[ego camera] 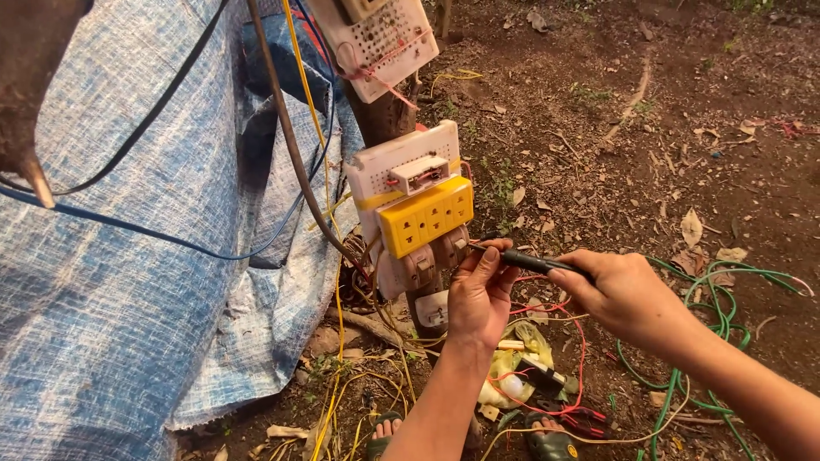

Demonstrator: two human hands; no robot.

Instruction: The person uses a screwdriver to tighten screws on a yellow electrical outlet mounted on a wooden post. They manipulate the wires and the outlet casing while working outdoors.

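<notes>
My right hand (pixel 628 294) grips a black-handled screwdriver (pixel 534 261) whose tip points left at the underside of a yellow multi-socket block (pixel 424 215). My left hand (pixel 480 294) is raised beside the tip, fingers pinched on a thin wire next to the brown fittings (pixel 427 265) under the block. The block hangs on a white perforated board (pixel 395 166) fixed to a wooden post (pixel 384 119). Red, yellow and blue wires run around it.
A blue-and-white tarpaulin (pixel 111 290) covers the left side. A second white perforated board (pixel 382 43) sits higher on the post. A green coiled cable (pixel 722 312) lies on the dirt at right. Loose parts and pliers (pixel 581 418) lie by my sandalled feet (pixel 547 440).
</notes>
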